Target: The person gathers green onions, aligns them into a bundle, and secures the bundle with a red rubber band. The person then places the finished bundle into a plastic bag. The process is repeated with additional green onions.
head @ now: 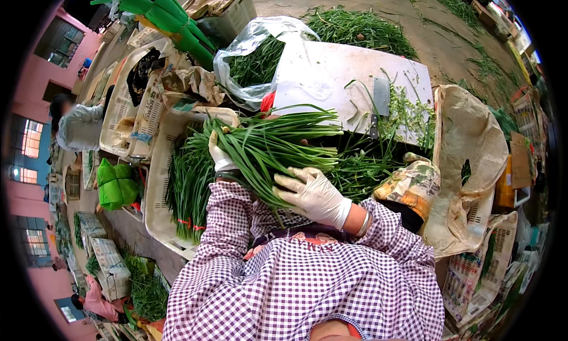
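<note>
A loose bundle of long green chives [284, 141] lies across my left hand [220, 152], whose gloved fingers grip it at the leafy end. The pale cut stems point right, towards the board. My right hand [313, 194], in a thin white glove, touches the bundle's lower edge with its fingers spread over the leaves. Whether they pinch any strands is unclear. Below my left forearm, chives tied with red bands [188, 223] stand in a white plastic crate [157, 203]. Loose greens [364, 174] lie to the right of my right hand.
A cleaver [380, 97] lies on a white board [328, 70] with trimmings scattered about. Behind it are a clear plastic bag [235, 59] and a heap of greens [359, 28]. A cloth-lined crate [466, 132] stands right. A person [82, 123] is beside crates at far left.
</note>
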Motion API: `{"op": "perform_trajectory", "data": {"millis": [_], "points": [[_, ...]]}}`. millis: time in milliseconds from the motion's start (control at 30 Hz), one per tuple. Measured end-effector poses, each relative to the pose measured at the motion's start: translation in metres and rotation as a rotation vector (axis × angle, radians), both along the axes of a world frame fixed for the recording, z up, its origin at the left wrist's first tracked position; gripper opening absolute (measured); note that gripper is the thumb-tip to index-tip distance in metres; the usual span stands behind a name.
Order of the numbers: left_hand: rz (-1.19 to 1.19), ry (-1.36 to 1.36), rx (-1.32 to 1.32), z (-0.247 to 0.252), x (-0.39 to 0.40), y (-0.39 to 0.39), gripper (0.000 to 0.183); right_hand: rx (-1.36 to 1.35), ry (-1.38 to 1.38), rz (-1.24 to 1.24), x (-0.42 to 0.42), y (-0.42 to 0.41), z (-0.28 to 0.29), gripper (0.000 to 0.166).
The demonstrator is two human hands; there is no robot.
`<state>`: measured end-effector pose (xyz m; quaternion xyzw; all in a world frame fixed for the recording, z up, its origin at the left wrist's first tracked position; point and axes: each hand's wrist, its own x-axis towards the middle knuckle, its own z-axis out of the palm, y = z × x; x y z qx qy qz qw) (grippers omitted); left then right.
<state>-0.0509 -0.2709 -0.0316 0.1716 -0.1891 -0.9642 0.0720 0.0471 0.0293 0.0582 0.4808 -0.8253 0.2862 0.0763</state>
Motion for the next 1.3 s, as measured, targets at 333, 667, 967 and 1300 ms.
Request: {"op": "perform_trajectory", "data": {"millis": [333, 667, 967, 1300], "points": [[0.049, -0.029, 0.08, -0.01, -0.008, 0.001, 0.04, -0.181, -0.372, 0.028, -0.011, 0.02, -0.018, 0.042], [0.067, -0.125, -0.098, 0.014, -0.004, 0.007, 0.02, -0.689, -1.357, -0.086, -0.054, 0.048, -0.039, 0.029], [0.087, -0.195, -0.181, 0.044, -0.005, 0.023, 0.019, -0.689, -1.222, -0.208, -0.065, 0.052, -0.026, 0.037], [0.138, -0.282, -0.265, 0.042, -0.013, 0.022, 0.018, -0.763, -1.109, -0.414, -0.094, 0.061, -0.029, 0.023]]}}
